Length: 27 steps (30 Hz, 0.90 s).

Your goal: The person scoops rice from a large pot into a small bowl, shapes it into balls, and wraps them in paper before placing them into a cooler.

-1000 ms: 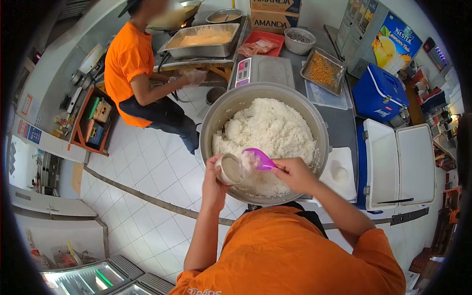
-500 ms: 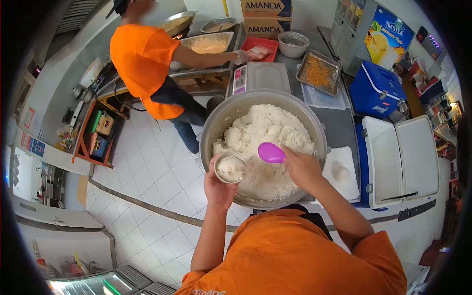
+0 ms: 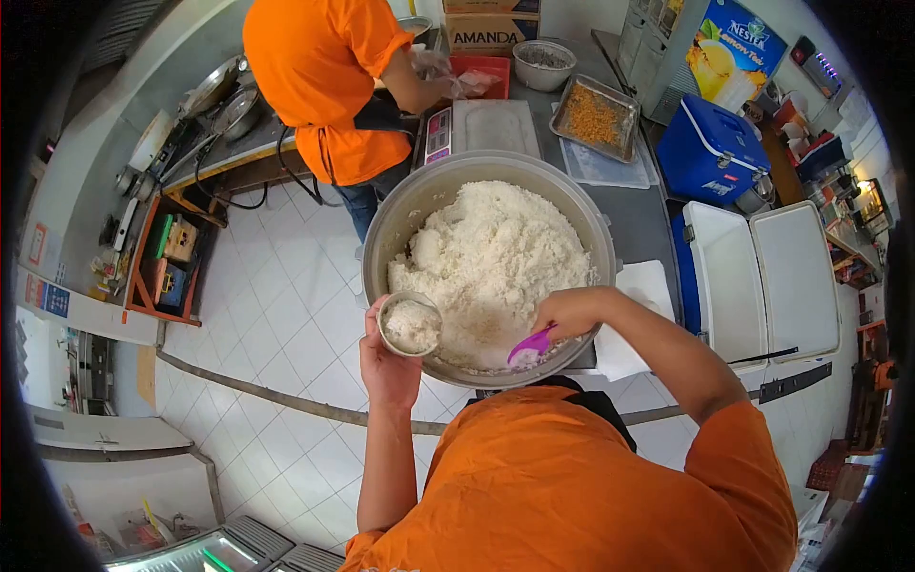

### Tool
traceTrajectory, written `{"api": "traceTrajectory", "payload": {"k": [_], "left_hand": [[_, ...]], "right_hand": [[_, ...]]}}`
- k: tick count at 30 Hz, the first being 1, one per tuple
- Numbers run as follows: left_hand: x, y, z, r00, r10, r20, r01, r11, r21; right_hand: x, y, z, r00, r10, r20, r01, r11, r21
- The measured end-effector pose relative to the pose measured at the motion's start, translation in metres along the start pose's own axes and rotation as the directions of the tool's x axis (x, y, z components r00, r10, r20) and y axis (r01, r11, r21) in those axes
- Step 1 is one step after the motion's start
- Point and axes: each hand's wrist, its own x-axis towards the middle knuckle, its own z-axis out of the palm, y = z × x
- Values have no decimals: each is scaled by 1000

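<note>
A big round metal pot [image 3: 381,250] stands in front of me, heaped with white rice [image 3: 500,248]. My left hand [image 3: 389,372] holds a small round bowl [image 3: 431,309] with rice in it, at the pot's near left rim. My right hand [image 3: 570,313] is closed around the handle of a purple scoop [image 3: 530,350], whose end is dug into the rice at the near right side of the pot. Some rice shows in the scoop.
A co-worker in orange [image 3: 329,76] stands ahead left, hands at a red tray [image 3: 494,69]. Beyond the pot are a scale [image 3: 496,126], a tray of orange crumbs [image 3: 624,143] and a grey bowl [image 3: 544,81]. Coolers [image 3: 729,276] stand at right.
My right hand has lowered the purple scoop from above the rice into its near right part. The view has shifted. The co-worker has moved closer to the red tray, now with both arms near it.
</note>
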Motion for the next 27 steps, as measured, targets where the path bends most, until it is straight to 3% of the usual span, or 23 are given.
{"api": "traceTrajectory", "payload": {"k": [2,4,5,6,8,10,11,13,17,19,20,22,23,24,25,26,27], "left_hand": [[1,0,-1,1000,-30,-4,30,992,122],[2,-7,2,998,-50,-46,57,987,153],[1,-12,3,992,-76,-100,93,979,182],[2,-18,1,994,-64,-94,81,980,181],[5,-31,0,993,-112,-19,113,992,50],[7,-45,18,992,-128,-1,128,991,-30],[8,-53,22,997,-78,7,78,997,-11],[11,-64,29,1000,-5,4,5,998,58],[20,-64,21,998,-59,33,61,996,-63],[22,-56,24,997,-28,77,36,994,-103],[21,-53,25,994,7,108,9,989,-149],[24,-56,25,991,35,131,-16,990,-141],[25,-61,28,991,20,132,-12,998,-63],[24,-63,32,991,5,132,-7,1000,19],[30,-64,26,988,-4,155,3,1000,9],[26,-66,21,989,1,147,-3,1000,11],[24,-65,22,996,-31,83,32,999,-8]], "right_hand": [[-14,8,-7,996,-83,-17,84,996,41],[-36,-14,-18,998,40,-46,-18,918,396],[-40,-23,-9,970,75,-230,58,851,523],[-38,-35,-3,969,70,-235,63,857,512],[-30,-68,5,778,312,-546,151,751,643],[-23,-121,5,594,293,-749,53,915,400],[-5,-134,23,583,302,-754,50,913,405],[23,-148,54,387,143,-911,-131,986,99],[5,-135,28,451,175,-875,-121,983,135],[-13,-138,14,301,422,-855,-202,905,375],[-12,-138,13,304,417,-857,-204,907,369],[-10,-136,12,411,438,-800,237,796,557],[-1,-131,14,415,436,-799,233,797,557],[16,-125,20,493,361,-792,188,844,502],[24,-122,23,572,286,-769,151,884,441],[23,-113,19,578,280,-767,157,884,440],[17,-99,2,648,290,-704,53,905,422]]}}
